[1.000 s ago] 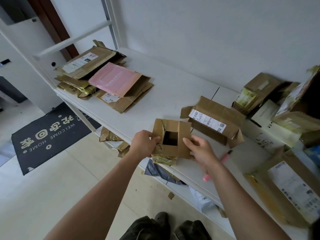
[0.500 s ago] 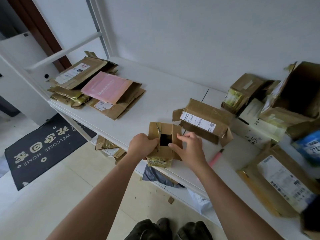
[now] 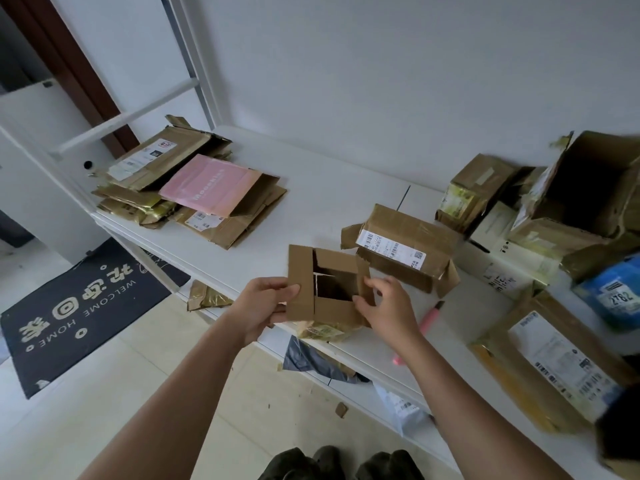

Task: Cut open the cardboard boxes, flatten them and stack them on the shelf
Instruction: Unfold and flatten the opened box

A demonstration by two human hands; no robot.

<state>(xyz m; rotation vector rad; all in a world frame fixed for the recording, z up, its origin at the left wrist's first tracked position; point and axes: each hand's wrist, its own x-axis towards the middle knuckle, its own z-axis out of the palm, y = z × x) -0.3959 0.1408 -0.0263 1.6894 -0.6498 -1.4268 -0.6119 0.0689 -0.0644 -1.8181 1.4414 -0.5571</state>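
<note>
A small opened box [image 3: 325,289], at the shelf's [image 3: 311,202] six-o'clock edge, is gripped by the left hand [image 3: 266,303] and pinched by the right hand [image 3: 388,306]; flattening seems under way, calling for inward pressing.

A white shelf [image 3: 311,202] is seen running from far left to near right along a white wall. At its far left end a pile of flattened cardboard [image 3: 187,188] is stacked, topped by a pink sheet [image 3: 211,185]. Near the middle a taped brown box [image 3: 401,251] with a white label is laid on its side. A pink cutter [image 3: 429,317] is placed just to the right of it, near the front edge. Further boxes [image 3: 554,216] are crowded at the right end.
</note>
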